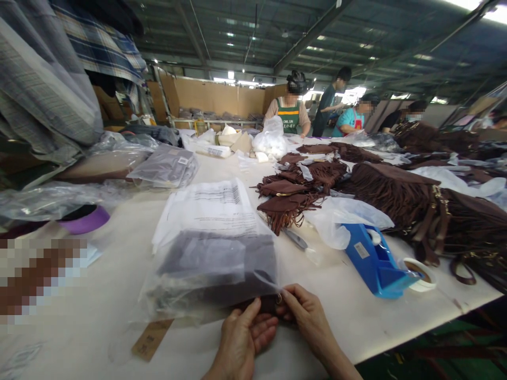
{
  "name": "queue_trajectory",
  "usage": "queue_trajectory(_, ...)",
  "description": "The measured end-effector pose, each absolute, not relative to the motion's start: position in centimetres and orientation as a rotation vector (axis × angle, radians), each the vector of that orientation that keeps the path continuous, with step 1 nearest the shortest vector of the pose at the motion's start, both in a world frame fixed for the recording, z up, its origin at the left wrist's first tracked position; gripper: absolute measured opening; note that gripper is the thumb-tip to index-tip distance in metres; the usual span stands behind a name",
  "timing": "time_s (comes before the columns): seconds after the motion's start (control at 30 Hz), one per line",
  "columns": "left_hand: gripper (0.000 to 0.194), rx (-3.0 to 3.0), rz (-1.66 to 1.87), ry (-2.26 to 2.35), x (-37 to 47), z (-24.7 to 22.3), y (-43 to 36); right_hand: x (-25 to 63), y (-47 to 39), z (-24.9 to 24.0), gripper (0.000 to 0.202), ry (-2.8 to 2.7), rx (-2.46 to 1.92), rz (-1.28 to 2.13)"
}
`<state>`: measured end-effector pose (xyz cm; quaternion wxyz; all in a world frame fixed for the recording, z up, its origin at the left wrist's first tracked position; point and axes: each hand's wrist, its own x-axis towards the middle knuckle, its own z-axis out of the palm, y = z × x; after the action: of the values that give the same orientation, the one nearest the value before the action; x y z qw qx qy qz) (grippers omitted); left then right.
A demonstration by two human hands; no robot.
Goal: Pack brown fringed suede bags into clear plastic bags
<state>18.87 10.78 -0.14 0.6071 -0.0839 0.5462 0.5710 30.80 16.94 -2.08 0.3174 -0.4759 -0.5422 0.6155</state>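
A translucent plastic bag lies in front of me with a dark folded item inside and its printed side up. At the bag's near edge, dark brown material with a small gold ring shows. My left hand is palm up there, its thumb and fingers closed around the brown edge. My right hand pinches the bag's near right corner and the brown material beside the ring. A brown paper tag sticks out under the bag's near left side.
A blue tape dispenser and a white tape roll stand to the right. Brown fringed pouches and bags are piled behind them. Packed bags and a purple roll lie left. Several people work beyond the table.
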Motion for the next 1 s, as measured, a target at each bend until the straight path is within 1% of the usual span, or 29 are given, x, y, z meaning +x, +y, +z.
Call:
queue_trajectory(0.17,0.008,-0.274,1.301,1.125,18.1,0.0,11.4,31.0,16.8,-1.6,0.036,-1.442,-1.187,1.646)
queue_trajectory(0.3,0.005,-0.304,1.329,1.123,17.7,0.5,11.3,31.5,16.7,-1.4,0.035,-1.560,-1.169,1.507)
queue_trajectory(0.37,0.006,-0.302,1.332,1.117,17.6,0.6,11.3,31.7,16.6,-1.5,0.034,-1.588,-1.179,1.472)
queue_trajectory(0.53,0.012,-0.257,1.358,1.087,17.2,0.6,11.1,31.8,16.2,-1.6,0.035,-1.473,-1.163,1.597)
queue_trajectory(0.67,0.016,-0.200,1.404,1.066,17.0,0.4,11.1,32.0,16.2,-1.5,0.035,-1.496,-1.178,1.576)
queue_trajectory(0.8,0.020,-0.164,1.475,1.045,17.0,0.1,11.3,32.2,16.2,-1.2,0.034,-1.619,-1.217,1.402)
queue_trajectory(1.0,0.025,-0.216,1.552,1.048,16.9,0.1,11.3,32.2,16.0,-1.3,0.023,-1.923,-1.119,0.947)
